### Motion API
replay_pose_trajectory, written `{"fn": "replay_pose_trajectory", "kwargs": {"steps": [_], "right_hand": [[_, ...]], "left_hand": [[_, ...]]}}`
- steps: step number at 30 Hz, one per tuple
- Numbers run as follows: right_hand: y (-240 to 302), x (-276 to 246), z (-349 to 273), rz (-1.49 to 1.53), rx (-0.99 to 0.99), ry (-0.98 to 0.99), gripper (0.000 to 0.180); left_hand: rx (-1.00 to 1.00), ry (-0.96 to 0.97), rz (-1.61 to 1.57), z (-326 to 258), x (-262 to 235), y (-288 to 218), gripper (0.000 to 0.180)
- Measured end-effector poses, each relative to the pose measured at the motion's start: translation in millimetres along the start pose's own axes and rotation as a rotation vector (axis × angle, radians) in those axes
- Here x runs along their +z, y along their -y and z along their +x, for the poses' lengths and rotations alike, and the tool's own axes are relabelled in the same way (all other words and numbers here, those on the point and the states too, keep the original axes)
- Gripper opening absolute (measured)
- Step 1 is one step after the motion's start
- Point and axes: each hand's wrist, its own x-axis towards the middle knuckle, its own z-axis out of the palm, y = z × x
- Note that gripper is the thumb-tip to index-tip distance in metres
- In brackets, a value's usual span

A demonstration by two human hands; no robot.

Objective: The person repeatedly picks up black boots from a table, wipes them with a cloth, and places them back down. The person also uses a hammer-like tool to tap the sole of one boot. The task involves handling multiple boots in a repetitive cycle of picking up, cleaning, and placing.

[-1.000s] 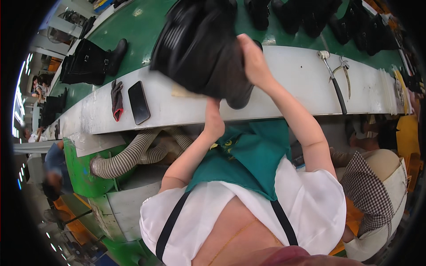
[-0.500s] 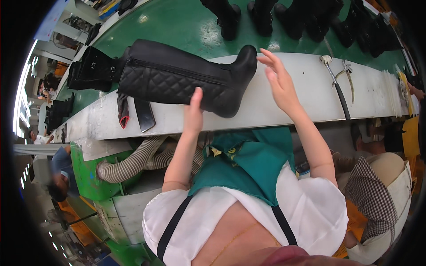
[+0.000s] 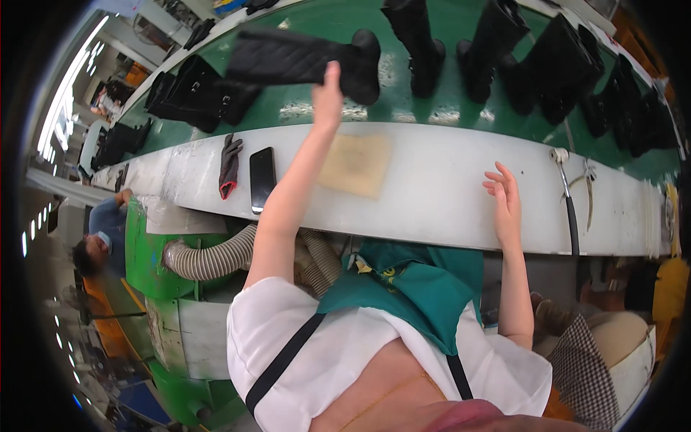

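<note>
My left hand [image 3: 328, 97] is stretched far forward, closed round the foot end of a tall black quilted boot [image 3: 288, 61]. The boot lies on its side, over the green surface beyond the white bench, its shaft pointing left and slightly blurred. Whether it rests on that surface or hangs just above it I cannot tell. Above the white bench [image 3: 439, 201] my right hand [image 3: 507, 201] is empty, fingers apart. A square yellowish sheet [image 3: 356, 165] lies on the bench beside my left forearm.
A phone [image 3: 263, 178] and a dark glove with a red cuff [image 3: 229, 165] lie left on the bench. A hammer [image 3: 566, 194] and pincers [image 3: 589, 187] lie right. Several black boots [image 3: 417, 47] stand on the green surface [image 3: 309, 111]. Other people sit at both sides.
My left hand has carried the boot forward and left, off the white bench, uncovering the yellowish sheet. My right hand has moved away from the boot's toe, back and to the right.
</note>
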Motion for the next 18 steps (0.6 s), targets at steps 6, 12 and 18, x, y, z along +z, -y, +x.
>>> {"fn": "replay_pose_trajectory", "kwargs": {"steps": [6,12,18], "right_hand": [[4,0,-4,-0.030,0.027,0.015,0.041],[-2,3,-3,-0.085,-0.019,0.030,0.037],[-2,2,-4,-0.121,-0.002,0.007,0.037]], "left_hand": [[0.175,0.117,0.660,45,53,72,0.063],[0.377,0.493,0.396,57,31,62,0.075],[0.467,-0.067,0.379,101,-111,8,0.064]]}}
